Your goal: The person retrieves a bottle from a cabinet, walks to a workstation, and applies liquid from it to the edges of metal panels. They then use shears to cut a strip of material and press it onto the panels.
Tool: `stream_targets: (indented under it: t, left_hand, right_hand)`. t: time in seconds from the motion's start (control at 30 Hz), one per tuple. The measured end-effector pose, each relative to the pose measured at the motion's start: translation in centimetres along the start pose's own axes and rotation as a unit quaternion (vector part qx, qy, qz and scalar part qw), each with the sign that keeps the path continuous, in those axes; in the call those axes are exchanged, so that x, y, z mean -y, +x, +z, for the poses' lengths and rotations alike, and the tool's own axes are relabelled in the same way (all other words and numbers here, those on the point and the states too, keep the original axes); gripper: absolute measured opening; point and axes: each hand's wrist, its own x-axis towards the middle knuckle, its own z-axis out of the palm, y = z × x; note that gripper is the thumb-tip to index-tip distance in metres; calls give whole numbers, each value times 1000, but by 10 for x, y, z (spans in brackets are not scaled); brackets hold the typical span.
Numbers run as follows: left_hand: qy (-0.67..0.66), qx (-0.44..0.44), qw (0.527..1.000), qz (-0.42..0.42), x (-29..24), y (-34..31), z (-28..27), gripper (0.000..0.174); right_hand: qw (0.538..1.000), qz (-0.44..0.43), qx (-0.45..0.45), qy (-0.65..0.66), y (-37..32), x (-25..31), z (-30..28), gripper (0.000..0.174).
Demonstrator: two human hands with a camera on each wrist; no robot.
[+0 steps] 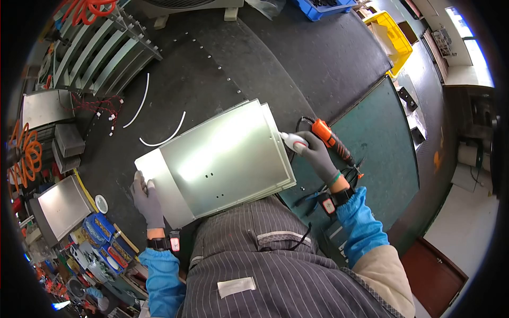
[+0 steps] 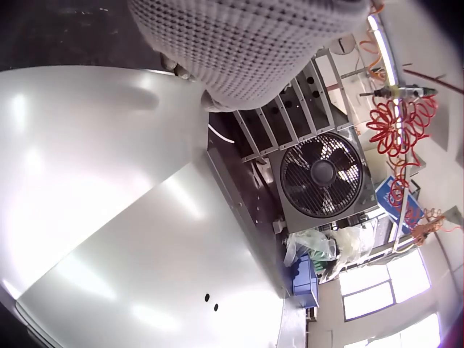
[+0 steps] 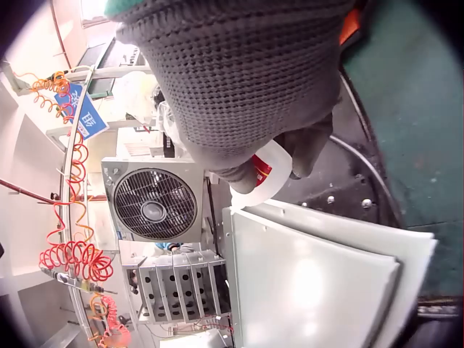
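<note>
Gripping white bottle point(image 1: 291, 141) in R hand point(image 1: 316, 156), fingers curled round it, tip at R end of metal panels point(image 1: 228, 143). Resting L hand point(image 1: 147, 202) on L end of same, fingers approx. straight. Have panels stacked flat on dark bench point(image 1: 270, 58), betw. hands, just in front of striped apron point(image 1: 297, 275). Can also see 2 thin white tubes point(image 1: 142, 106) nr. panels, plus orange power driver point(image 1: 330, 139) nr. R hand, partly over green mat point(image 1: 382, 143).

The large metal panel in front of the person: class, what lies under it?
Under the large panel, a second panel shows along its right-hand edge in the head view. Anything else beneath is covered and cannot be seen.
</note>
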Motion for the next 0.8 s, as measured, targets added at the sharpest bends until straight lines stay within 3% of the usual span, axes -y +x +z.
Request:
stream_targets:
  t: [0.17, 0.5, 0.7, 0.8]
  left_hand:
    - [77, 14, 997, -10, -14, -2, -2, 37]
    - [26, 5, 1000, 14, 1, -2, 3, 36]
    - [44, 30, 998, -19, -3, -4, 0, 34]
    - [1, -6, 1000, 19, 5, -5, 4, 35]
  right_hand:
    - [999, 33, -2, -24, -43, -9, -6, 31]
    - [997, 20, -21, -78, -66, -17, 2, 28]
    - [992, 2, -49, -118, -67, -16, 5, 30]
    - [989, 8, -60, -134, -69, -13, 6, 31]
